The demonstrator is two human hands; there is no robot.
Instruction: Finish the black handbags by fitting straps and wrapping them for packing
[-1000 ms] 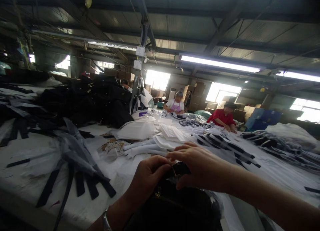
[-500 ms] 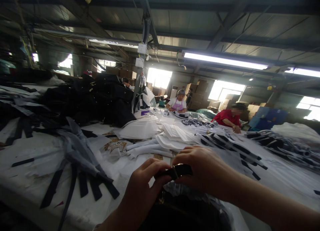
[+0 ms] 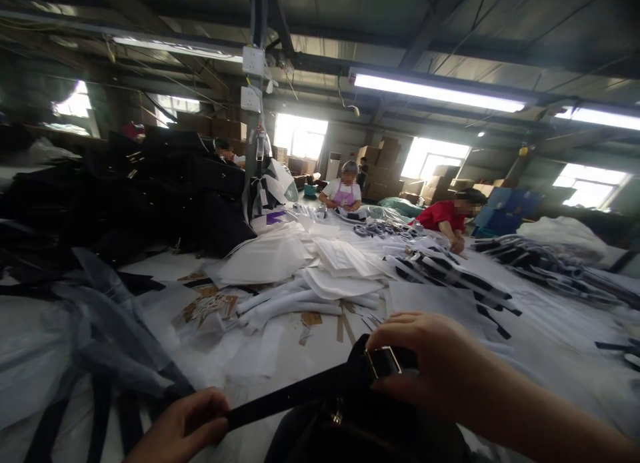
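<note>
A black strap point(image 3: 290, 395) stretches between my hands at the bottom of the head view. Its end is pinched in the fingers of my left hand point(image 3: 187, 423). My right hand point(image 3: 425, 353) grips the gold-coloured buckle point(image 3: 384, 363) and the strap around it. Beneath them is a black bag point(image 3: 385, 429), with a small gold metal fitting point(image 3: 337, 413) on it; its lower part is cut off by the frame edge.
White padded pieces point(image 3: 270, 256) lie piled on the white table point(image 3: 325, 336). Black bags point(image 3: 125, 189) are heaped at the left. Plastic-wrapped black straps point(image 3: 115, 336) lie near my left hand. Two people sit across the table, one in a red top point(image 3: 440, 216). A post point(image 3: 255, 123) stands behind.
My left hand has moved left and down, away from the buckle, drawing the strap out straight. My right hand stays at the buckle. The view has shifted slightly.
</note>
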